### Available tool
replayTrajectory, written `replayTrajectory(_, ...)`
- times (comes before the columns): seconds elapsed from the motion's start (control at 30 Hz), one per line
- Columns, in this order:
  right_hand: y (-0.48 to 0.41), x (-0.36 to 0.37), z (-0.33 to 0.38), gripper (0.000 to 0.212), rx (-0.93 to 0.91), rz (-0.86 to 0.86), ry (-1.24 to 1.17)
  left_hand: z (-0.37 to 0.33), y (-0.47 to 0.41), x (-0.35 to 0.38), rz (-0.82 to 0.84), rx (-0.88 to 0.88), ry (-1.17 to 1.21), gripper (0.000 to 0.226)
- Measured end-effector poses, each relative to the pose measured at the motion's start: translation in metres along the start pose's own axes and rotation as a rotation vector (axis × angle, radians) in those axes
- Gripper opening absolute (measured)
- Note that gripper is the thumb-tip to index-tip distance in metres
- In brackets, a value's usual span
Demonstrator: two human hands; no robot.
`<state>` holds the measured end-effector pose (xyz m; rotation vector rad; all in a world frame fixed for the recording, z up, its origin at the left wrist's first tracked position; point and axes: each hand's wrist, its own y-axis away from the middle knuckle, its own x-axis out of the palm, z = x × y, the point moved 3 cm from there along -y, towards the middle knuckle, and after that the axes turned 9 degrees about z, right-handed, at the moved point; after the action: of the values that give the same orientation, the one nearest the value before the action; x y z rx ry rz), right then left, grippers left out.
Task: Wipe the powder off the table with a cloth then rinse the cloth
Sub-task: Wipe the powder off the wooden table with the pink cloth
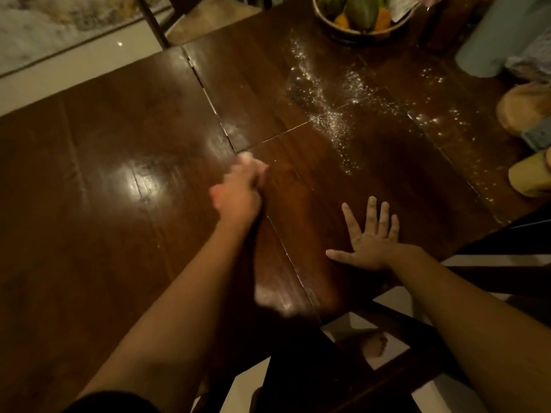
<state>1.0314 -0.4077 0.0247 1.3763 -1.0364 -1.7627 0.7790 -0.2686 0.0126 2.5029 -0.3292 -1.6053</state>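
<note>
Big dark table [125, 222] was wiped clean near the person. Powder [334, 120] still lay far & right, so lots left, no rinse yet. Right hand [368, 242] lay flat, open. Blurry left hand [238, 195] squeezed a small cloth [249, 162].

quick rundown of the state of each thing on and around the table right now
left hand: blurred, closed around a pale cloth
right hand: open, fingers spread, flat on the table
powder: scattered across the far right part of the table, not yet wiped
fruit bowl: upright, holding fruit
</note>
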Motion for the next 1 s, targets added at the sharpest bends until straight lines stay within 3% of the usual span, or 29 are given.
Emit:
replayTrajectory(0.13, -0.004, 0.002, 0.0, 0.114, -0.008, -0.025, -0.007, -0.037, 0.076, 0.049, 0.268, 0.643, -0.023, 0.069)
replayTrajectory(0.2, -0.005, 0.003, -0.001, 0.114, -0.014, -0.03, -0.013, -0.016, 0.097, 0.049, 0.33, 0.73, -0.023, 0.067)
replayTrajectory(0.27, -0.004, 0.004, -0.002, 0.115, -0.034, -0.027, -0.017, 0.009, 0.096, 0.038, 0.288, 0.73, -0.065, 0.063)
replayTrajectory(0.33, -0.003, 0.004, -0.003, 0.115, -0.055, -0.02, -0.023, 0.029, 0.065, 0.02, 0.204, 0.602, -0.079, 0.064)
replayTrajectory(0.47, -0.004, 0.003, -0.005, 0.115, -0.077, -0.01, -0.04, 0.028, -0.026, -0.014, -0.008, 0.052, -0.07, 0.052)
replayTrajectory(0.57, -0.005, 0.003, -0.005, 0.116, -0.078, -0.015, -0.046, -0.016, -0.057, -0.013, 0.005, -0.078, -0.03, 0.06)
replayTrajectory(0.63, -0.006, 0.003, -0.005, 0.117, -0.085, -0.024, -0.059, -0.051, -0.058, -0.001, 0.102, 0.069, -0.03, 0.055)
replayTrajectory(0.73, -0.006, 0.003, -0.006, 0.117, -0.093, -0.047, -0.079, -0.081, -0.02, 0.032, 0.343, 0.517, -0.101, 0.064)
replayTrajectory(0.8, -0.007, 0.004, -0.007, 0.116, -0.083, -0.065, -0.079, -0.075, 0.019, 0.044, 0.44, 0.708, -0.113, 0.069)
replayTrajectory(0.93, -0.01, 0.004, -0.009, 0.117, -0.078, -0.105, -0.068, -0.023, 0.07, 0.037, 0.534, 0.932, -0.127, 0.065)
replayTrajectory(1.0, -0.011, 0.003, -0.009, 0.118, -0.084, -0.111, -0.07, 0.0, 0.066, 0.027, 0.559, 0.957, -0.14, 0.063)
